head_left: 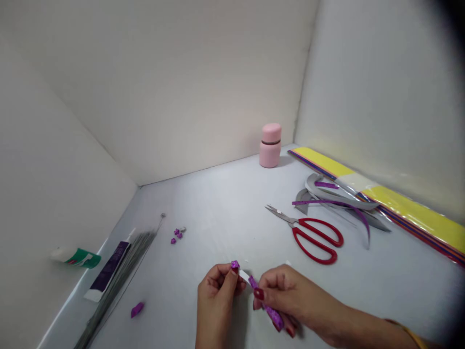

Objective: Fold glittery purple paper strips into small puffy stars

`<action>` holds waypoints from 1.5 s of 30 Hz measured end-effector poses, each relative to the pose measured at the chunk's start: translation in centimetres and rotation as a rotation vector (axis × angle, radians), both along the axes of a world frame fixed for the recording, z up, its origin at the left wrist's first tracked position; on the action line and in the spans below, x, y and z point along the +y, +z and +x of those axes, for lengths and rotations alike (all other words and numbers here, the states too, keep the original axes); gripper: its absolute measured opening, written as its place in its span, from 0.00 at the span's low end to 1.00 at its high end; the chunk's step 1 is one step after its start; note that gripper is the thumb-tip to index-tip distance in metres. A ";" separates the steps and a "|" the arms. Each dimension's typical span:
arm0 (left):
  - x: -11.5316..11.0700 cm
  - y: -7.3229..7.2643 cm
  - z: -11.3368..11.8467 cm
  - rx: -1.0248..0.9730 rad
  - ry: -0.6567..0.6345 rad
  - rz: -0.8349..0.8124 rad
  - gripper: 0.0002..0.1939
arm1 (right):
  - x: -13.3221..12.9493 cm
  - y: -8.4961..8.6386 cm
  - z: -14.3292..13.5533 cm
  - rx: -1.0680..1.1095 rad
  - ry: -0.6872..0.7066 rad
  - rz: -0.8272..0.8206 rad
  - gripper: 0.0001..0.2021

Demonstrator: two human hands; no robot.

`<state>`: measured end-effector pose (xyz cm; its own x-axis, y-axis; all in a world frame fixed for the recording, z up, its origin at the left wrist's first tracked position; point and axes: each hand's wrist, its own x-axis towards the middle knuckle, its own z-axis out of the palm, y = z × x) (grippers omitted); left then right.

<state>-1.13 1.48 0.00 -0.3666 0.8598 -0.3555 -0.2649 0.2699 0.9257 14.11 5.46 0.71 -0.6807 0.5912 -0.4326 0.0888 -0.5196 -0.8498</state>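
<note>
My left hand (218, 295) is closed, pinching a small purple glittery folded piece (235, 264) between thumb and finger. From that piece a strip runs toward my right hand, its white underside showing between the hands. My right hand (286, 291) is closed on the purple glittery paper strip (274, 316), whose end hangs below the fingers. To the left on the table lie several tiny purple star-like pieces (176, 232) and one larger purple piece (137, 309). Red-handled scissors (316, 240) rest behind my right hand, blades slightly apart.
Grey and purple paper strips (334, 203) lie loosely at right, beside yellow-topped packaged sheets (410, 206) along the wall. A pink flask (271, 148) stands at the back. At left are thin wires (123, 276), a dark purple tube (111, 266) and a green-and-white tube (82, 257).
</note>
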 end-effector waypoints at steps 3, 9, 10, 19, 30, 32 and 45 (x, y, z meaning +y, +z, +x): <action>-0.3 0.0 0.5 0.029 -0.030 0.027 0.09 | -0.4 -0.5 -0.5 -0.007 0.032 -0.009 0.16; -0.9 -0.5 1.3 0.107 -0.026 0.148 0.10 | 0.2 0.1 -0.4 -0.021 -0.008 0.007 0.15; -1.0 -0.5 1.3 0.120 -0.034 0.154 0.10 | 0.2 0.3 -0.4 -0.023 -0.012 0.014 0.15; -1.0 -0.2 1.4 0.092 -0.016 0.123 0.10 | 0.0 0.4 -0.4 -0.034 0.000 0.040 0.13; -1.5 -0.4 2.0 0.120 -0.142 0.120 0.13 | 0.0 -0.3 -0.5 0.112 -0.256 0.110 0.16; -1.5 -0.4 2.0 0.097 -0.182 0.111 0.14 | 0.1 -0.3 -0.4 0.122 -0.237 0.112 0.16; -1.9 -1.4 2.1 0.205 -0.344 0.067 0.23 | 2.2 0.3 0.1 0.068 -0.490 0.113 0.12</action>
